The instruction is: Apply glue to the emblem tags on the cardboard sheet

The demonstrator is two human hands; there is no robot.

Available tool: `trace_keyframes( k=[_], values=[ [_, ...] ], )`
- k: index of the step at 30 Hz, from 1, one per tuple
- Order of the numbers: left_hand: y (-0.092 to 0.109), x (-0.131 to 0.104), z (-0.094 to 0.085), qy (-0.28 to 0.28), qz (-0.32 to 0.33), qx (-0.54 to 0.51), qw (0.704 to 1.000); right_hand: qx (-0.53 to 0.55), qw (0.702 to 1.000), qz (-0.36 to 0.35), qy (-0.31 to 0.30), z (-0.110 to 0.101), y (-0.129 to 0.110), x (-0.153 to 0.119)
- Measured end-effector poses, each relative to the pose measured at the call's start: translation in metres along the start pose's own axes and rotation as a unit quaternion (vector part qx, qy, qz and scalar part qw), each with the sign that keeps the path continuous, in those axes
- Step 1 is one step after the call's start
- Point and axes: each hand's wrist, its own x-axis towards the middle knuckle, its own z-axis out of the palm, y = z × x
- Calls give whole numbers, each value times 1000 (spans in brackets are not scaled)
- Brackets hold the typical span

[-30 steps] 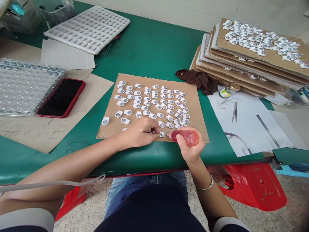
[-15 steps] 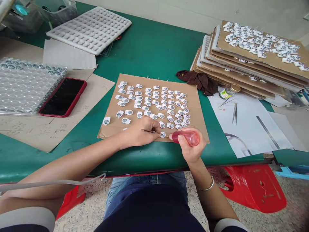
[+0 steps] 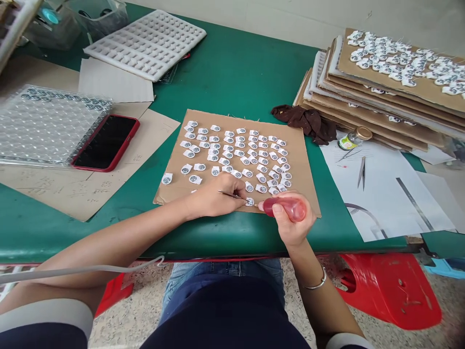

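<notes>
My left hand [image 3: 222, 195] rests low on a brown cardboard sheet [image 3: 170, 191], its fingers pinching a pair of thin metal tweezers [image 3: 229, 195]. The tips meet a small round, dark-patterned piece with a white tab [image 3: 250, 201] near the sheet's front edge. Wrapped around a squeeze bottle of red liquid, my right hand [image 3: 296, 225] tilts it sideways. The red squeeze bottle [image 3: 285, 208] has its nozzle pointing left, right beside that same piece; whether they touch I cannot tell. Several similar tabbed pieces lie in loose rows across the sheet.
A phone in a red case [image 3: 107, 143] and a clear plastic tray [image 3: 47, 126] lie left. Behind is a white foam tray [image 3: 147, 43]. At right are a stack of cardboard sheets [image 3: 363, 104], a brown cloth [image 3: 307, 121], a small jar [image 3: 354, 138] and spare tweezers [image 3: 362, 172].
The whole view has shifted slightly, so the table's things appear a little farther right. Both hands keep their grips and stay at the same piece.
</notes>
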Motion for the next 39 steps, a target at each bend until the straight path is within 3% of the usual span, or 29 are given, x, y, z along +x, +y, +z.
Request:
trace_keyframes(
  k=[39],
  values=[
    [-1, 2, 0, 3, -2, -18, 1000, 64, 997, -32, -33, 6, 1, -1]
  ],
)
